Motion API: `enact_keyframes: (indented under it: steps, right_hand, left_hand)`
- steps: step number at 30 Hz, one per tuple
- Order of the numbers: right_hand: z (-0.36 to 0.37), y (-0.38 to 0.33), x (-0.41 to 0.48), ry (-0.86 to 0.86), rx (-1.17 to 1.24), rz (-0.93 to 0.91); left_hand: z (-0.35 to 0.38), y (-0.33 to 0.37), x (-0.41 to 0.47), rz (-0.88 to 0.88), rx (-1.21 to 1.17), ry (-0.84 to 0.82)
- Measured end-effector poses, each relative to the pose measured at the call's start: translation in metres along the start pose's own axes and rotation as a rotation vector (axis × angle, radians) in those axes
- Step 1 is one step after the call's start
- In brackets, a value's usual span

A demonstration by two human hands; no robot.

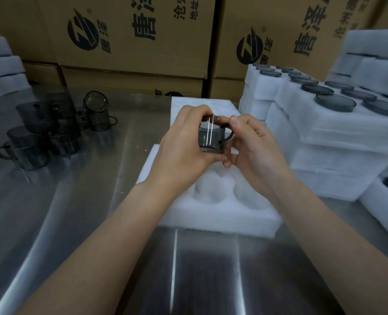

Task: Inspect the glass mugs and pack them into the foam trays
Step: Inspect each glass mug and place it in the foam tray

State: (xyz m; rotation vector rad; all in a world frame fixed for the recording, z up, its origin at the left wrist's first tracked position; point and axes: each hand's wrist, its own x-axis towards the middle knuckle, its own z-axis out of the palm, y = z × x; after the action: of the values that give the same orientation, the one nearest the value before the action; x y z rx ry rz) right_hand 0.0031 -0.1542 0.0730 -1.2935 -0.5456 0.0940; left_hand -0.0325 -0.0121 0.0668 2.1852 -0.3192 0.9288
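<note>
Grey glass mug [211, 137] was held upright in the air over the middle of the table [75, 201], handle facing right, not in any pocket. Left hand [184, 142] gripped the body, fingers curled over the rim and thumb at the base. Right hand [254, 144] was closed on the handle side, fingertips at the rim. Both hands were together on the mug.

Directly below was a white foam tray [211, 214] with round pockets; the two visible near ones held nothing. A second foam piece [188, 103] lay just behind it, toward the far edge.

Loose mugs [43, 130] were clustered near the left edge, some stacked, one tilted on top. Stacked trays [325, 133] along the right edge had dark round glass showing in their pockets. More foam [0, 64] was piled at the far left corner. Printed cardboard boxes [131, 42] stood behind the far edge.
</note>
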Motion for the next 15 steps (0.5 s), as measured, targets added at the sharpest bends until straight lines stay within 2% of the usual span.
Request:
enact_keyframes:
  steps: [6,9,15]
  right_hand:
    - [-0.0049,-0.0020,0.0016,0.035,0.068,0.168]
    - [-0.0044,-0.0024,0.0037,-0.003,0.034,0.265]
    - [-0.0035,0.0003,0.0033,-0.123,0.048,0.227]
  left_hand:
    - [0.0013,-0.0051,-0.0018,0.158,0.198,0.101]
    - [0.0019,-0.0042,-0.0017,0.211,0.218,0.151]
    - [0.0020,-0.0024,-0.0006,0.249,0.274,0.176]
